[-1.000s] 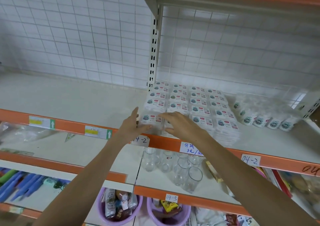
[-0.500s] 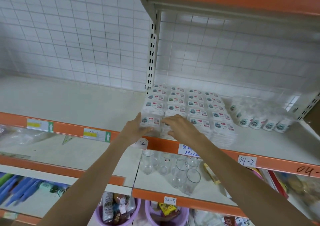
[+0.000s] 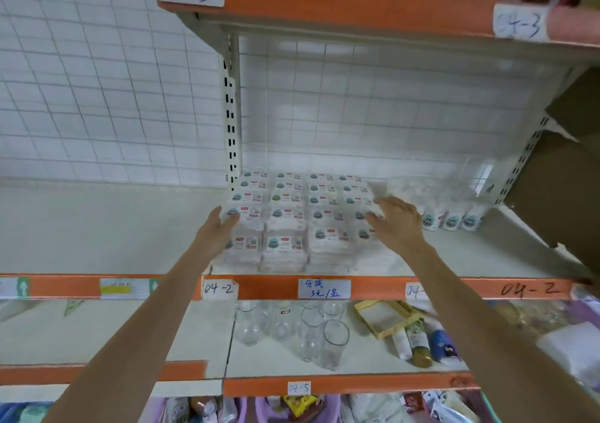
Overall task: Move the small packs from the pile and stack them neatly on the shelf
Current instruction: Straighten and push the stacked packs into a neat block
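Small white packs [image 3: 285, 215] with printed labels stand in tidy stacks, several rows deep, on the cream shelf [image 3: 470, 257] with the orange front edge. A loose pile of the same packs [image 3: 451, 218] lies to their right. My left hand [image 3: 217, 232] rests with straight fingers against the left side of the stacks. Over at the right side of the stacks, my right hand [image 3: 394, 221] has its fingers spread and relaxed, holding nothing.
A perforated upright post [image 3: 231, 124] stands just left of the stacks. Wire mesh backs the shelf. Another orange shelf [image 3: 357, 4] runs above. Drinking glasses [image 3: 311, 331] and bottles [image 3: 418, 341] sit on the shelf below. A brown cardboard box [image 3: 565, 176] leans at the right.
Both hands have moved apart from the front left pack; the left now lies against the stacks' left side and the right has swung to their right side. The camera tilted up.
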Motion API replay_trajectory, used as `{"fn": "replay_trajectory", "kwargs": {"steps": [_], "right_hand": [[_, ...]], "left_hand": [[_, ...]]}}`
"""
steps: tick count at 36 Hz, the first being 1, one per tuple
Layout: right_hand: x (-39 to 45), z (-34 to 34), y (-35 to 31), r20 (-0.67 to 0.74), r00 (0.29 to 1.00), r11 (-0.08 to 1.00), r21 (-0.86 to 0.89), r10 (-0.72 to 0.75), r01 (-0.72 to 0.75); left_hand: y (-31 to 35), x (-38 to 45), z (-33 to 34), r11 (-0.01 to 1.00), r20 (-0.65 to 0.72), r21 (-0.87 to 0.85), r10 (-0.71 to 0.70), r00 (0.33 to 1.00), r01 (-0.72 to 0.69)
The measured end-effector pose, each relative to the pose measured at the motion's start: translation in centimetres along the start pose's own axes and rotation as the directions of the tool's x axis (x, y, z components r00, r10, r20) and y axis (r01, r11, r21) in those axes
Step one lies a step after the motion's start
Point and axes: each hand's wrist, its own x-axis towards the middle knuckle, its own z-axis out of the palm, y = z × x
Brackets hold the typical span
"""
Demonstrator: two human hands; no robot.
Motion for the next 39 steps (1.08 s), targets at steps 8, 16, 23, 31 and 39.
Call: {"fn": "replay_trajectory", "kwargs": {"steps": [8,16,23,31,39], "right_hand": [[-0.2,1.0,0.3,0.225,0.974,0.957,0.288,-0.035,-0.032],[0.7,-0.2,5.1,0.14,0.99,0.972,0.227,0.02,-0.052],[2.6,-3.1,12.8,0.022,0.996,0.971,0.225,0.081,-0.084],[6.6,-3.5,19.0,0.094,0.976,0.978,-0.05,-0.195,0.2],[10.9,-4.1,20.5,0.125,0.91,0.908,-0.097,-0.394,0.407]], "left_hand": [[-0.5,1.3,1.4,0.979,-0.097,0.198,-0.027,0.995,0.046],[3.4,1.4,4.2,0.75,-0.12,0.524,0.535,0.836,-0.404],[10.7,1.3,13.1,0.614,0.167,0.472,0.642,0.748,-0.632],[16.4,2.3,24.9,0.641,0.382,0.362,0.561,0.735,-0.677],[18.0,3.7,31.8,0.694,0.274,0.446,0.495,0.824,-0.565]]}}
